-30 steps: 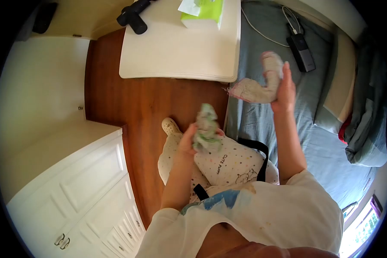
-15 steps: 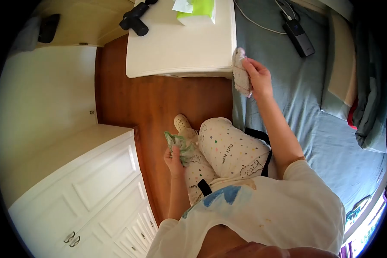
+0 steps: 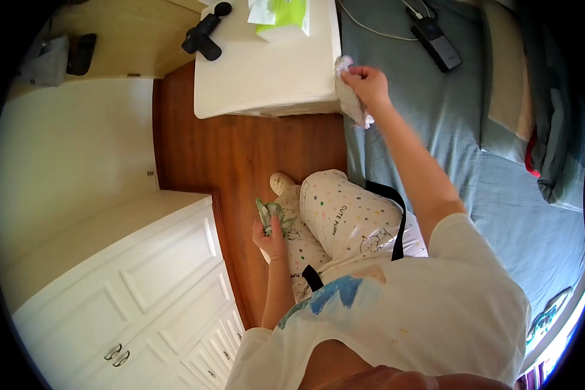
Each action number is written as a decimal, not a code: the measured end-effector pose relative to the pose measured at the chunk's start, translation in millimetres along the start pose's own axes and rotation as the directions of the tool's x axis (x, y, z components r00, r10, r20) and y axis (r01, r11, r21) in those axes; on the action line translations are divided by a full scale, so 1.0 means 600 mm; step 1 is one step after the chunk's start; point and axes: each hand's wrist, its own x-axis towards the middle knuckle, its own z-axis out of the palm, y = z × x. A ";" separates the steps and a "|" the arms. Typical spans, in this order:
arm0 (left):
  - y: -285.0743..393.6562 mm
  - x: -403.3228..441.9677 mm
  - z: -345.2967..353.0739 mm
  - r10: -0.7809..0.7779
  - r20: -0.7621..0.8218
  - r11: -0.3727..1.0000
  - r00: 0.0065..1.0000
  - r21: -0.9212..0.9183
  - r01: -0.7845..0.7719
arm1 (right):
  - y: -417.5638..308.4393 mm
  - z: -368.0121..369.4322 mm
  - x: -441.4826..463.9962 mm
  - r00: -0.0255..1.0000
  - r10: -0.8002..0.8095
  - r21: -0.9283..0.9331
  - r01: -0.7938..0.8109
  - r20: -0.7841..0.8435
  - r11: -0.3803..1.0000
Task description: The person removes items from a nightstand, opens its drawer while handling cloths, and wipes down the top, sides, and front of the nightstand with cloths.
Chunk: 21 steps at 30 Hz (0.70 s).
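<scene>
White nightstand (image 3: 260, 78) beside grey bed (image 3: 406, 97), tissues (image 3: 287, 16), left hand (image 3: 271, 240) gripping greenish cloth (image 3: 268, 214), right hand (image 3: 370, 86) pinching pale cloth (image 3: 348, 99)

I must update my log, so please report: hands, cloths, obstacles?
Left hand: gripping crumpled green-and-pale cloth. Right hand: pinching long pinkish-ended pale cloth, near rectangular white table. No obstruction visible.

**Right hand (image 3: 372, 88) pinches pale cloth (image 3: 350, 101) by the bed (image 3: 452, 117)**

The left hand (image 3: 271, 242) grips a green-trimmed cloth (image 3: 266, 214) over the dotted trousers (image 3: 348, 195). The pale cloth is at the corner of the white table (image 3: 266, 75); whether they touch is unclear. On the table lie a black massage gun (image 3: 205, 38) and a green-and-white tissue pack (image 3: 287, 16). A cabled power bank (image 3: 437, 44) rests on the bed.
</scene>
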 end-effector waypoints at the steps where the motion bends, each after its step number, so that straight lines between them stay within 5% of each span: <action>1: 0.005 0.003 0.005 -0.023 -0.016 0.999 1.000 -0.035 0.022 | 0.002 0.000 -0.018 1.000 -0.010 0.000 0.010 -0.005 1.000; 7: 0.000 0.006 0.017 0.020 0.009 0.997 1.000 0.071 -0.021 | 0.018 0.014 -0.064 0.994 -0.043 0.004 0.043 -0.105 0.999; 10: -0.007 0.006 0.019 0.010 0.023 0.997 1.000 0.082 -0.012 | -0.005 0.017 -0.008 0.974 -0.137 -0.164 0.108 -0.178 0.981; 13: 0.009 0.036 0.039 -0.007 -0.021 1.000 1.000 0.009 0.007 | 0.000 0.018 0.030 0.995 -0.034 -0.031 0.031 -0.098 0.999; 15: 0.032 0.082 0.068 0.041 -0.049 0.999 0.998 -0.013 -0.042 | 0.006 0.011 0.004 0.988 -0.113 -0.068 0.107 -0.103 0.992; 17: 0.069 0.142 0.100 0.064 -0.077 0.997 0.995 -0.042 -0.067 | -0.003 -0.003 -0.062 0.999 -0.017 -0.124 0.020 0.028 0.992; 20: 0.106 0.248 0.158 0.132 -0.137 0.980 0.982 -0.132 -0.150 | 0.061 -0.015 -0.102 0.991 0.048 0.078 -0.058 0.125 0.995; 21: 0.136 0.278 0.170 0.210 -0.123 0.978 0.970 0.024 -0.209 | 0.052 -0.022 -0.119 0.988 0.130 0.245 -0.147 0.082 0.958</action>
